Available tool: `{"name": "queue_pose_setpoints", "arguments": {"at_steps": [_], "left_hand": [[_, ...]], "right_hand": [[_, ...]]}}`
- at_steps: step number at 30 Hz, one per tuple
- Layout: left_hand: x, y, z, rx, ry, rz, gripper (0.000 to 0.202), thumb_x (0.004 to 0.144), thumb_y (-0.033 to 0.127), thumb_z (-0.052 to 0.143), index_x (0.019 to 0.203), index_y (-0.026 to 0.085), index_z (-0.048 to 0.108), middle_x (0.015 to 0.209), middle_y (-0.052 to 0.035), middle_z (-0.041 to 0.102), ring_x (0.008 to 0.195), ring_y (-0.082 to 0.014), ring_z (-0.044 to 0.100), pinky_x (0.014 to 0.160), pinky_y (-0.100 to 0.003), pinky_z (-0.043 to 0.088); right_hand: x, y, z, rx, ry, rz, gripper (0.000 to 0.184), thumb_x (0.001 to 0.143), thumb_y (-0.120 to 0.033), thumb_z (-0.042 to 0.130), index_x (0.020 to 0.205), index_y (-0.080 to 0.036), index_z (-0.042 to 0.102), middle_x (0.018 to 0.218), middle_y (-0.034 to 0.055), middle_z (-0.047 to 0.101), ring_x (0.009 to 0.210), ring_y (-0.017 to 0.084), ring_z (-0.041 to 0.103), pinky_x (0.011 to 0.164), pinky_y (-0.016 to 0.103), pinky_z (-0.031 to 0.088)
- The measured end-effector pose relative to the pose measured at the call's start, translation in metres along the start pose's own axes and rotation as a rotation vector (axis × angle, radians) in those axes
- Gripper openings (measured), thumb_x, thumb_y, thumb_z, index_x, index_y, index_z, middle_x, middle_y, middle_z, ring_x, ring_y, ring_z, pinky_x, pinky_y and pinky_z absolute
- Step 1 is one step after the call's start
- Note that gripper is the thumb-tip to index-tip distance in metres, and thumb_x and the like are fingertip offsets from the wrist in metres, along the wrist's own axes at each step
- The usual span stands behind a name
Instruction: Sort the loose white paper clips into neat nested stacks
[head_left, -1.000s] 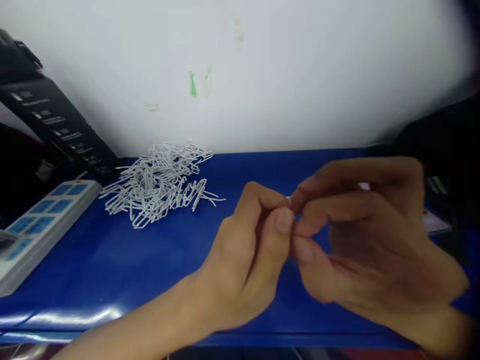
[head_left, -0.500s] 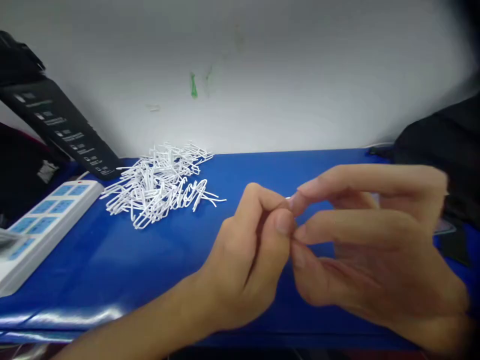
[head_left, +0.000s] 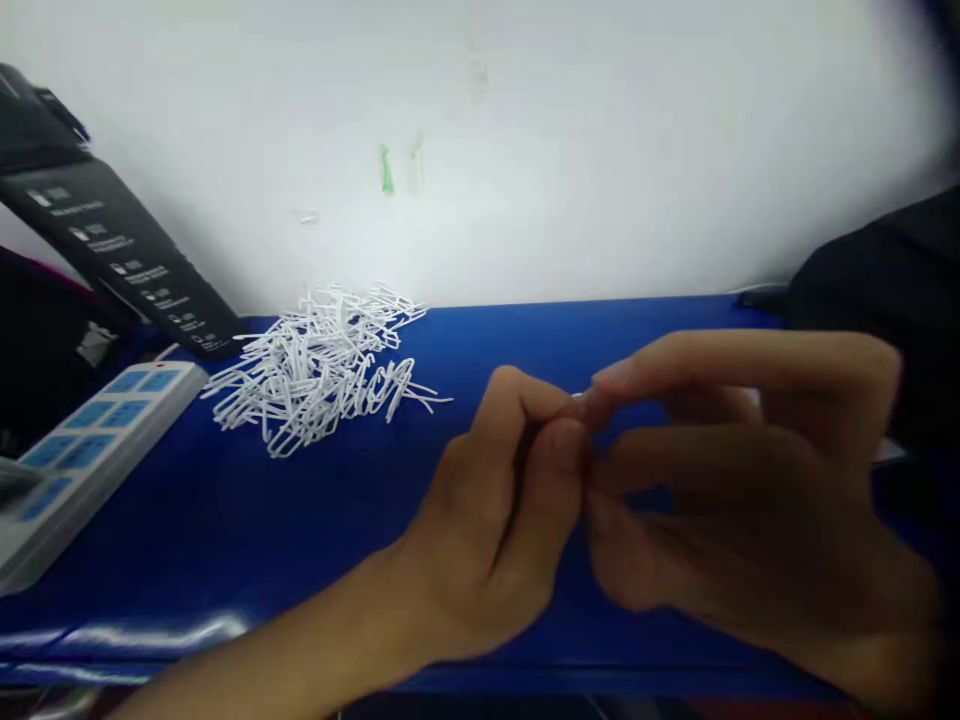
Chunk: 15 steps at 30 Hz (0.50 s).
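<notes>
Together, left hand (head_left: 499, 520) and right hand (head_left: 757, 500) pinch a small white piece (head_left: 578, 397), both grips closed on it. White clips (head_left: 322, 365) lie well apart.

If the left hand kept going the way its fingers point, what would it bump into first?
Most likely the right hand: the left hand points right, and their fingertips meet around a tiny white piece, mostly hidden, above the blue table.

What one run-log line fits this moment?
left hand: pinches small white item | right hand: fingertips at it | clip pile: back left on blue table | power strip: left edge
</notes>
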<state>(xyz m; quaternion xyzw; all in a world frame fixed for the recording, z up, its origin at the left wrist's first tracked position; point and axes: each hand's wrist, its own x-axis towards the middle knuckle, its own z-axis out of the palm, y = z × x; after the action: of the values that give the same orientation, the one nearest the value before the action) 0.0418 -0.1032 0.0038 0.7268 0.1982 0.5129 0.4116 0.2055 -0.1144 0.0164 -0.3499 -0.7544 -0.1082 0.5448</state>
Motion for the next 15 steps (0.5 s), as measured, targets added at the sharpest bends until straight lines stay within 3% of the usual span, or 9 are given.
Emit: {"name": "queue_pose_setpoints", "arguments": {"at_steps": [3, 9, 15], "left_hand": [[0.0002, -0.0001, 0.0002, -0.001, 0.004, 0.010, 0.014, 0.113, 0.025, 0.042, 0.102, 0.021, 0.049, 0.078, 0.0033, 0.047, 0.058, -0.0081, 0.040, 0.052, -0.026, 0.036], [-0.0002, -0.0011, -0.0009, 0.036, -0.011, 0.044, 0.011, 0.113, 0.024, 0.041, 0.104, 0.022, 0.048, 0.076, 0.0037, 0.045, 0.057, -0.0086, 0.038, 0.051, -0.028, 0.034], [0.0003, -0.0022, -0.0017, 0.055, -0.007, 0.072, 0.008, 0.112, 0.021, 0.044, 0.105, 0.022, 0.048, 0.079, 0.0033, 0.046, 0.058, -0.0084, 0.039, 0.052, -0.029, 0.035]], "right_hand": [[0.0002, -0.0010, 0.0008, -0.025, 0.031, -0.078, 0.018, 0.084, -0.013, 0.070, 0.088, -0.028, 0.060, 0.110, 0.0048, 0.061, 0.085, 0.018, 0.062, 0.062, 0.036, 0.062], [0.0007, -0.0030, 0.0016, -0.007, 0.002, -0.003, 0.018, 0.086, -0.016, 0.070, 0.093, -0.028, 0.059, 0.111, 0.0065, 0.059, 0.092, 0.020, 0.063, 0.066, 0.035, 0.063], [-0.0010, -0.0003, -0.0007, 0.027, -0.008, 0.002, 0.022, 0.081, -0.013, 0.075, 0.092, -0.026, 0.061, 0.115, 0.0064, 0.061, 0.083, 0.019, 0.065, 0.063, 0.037, 0.063]]}}
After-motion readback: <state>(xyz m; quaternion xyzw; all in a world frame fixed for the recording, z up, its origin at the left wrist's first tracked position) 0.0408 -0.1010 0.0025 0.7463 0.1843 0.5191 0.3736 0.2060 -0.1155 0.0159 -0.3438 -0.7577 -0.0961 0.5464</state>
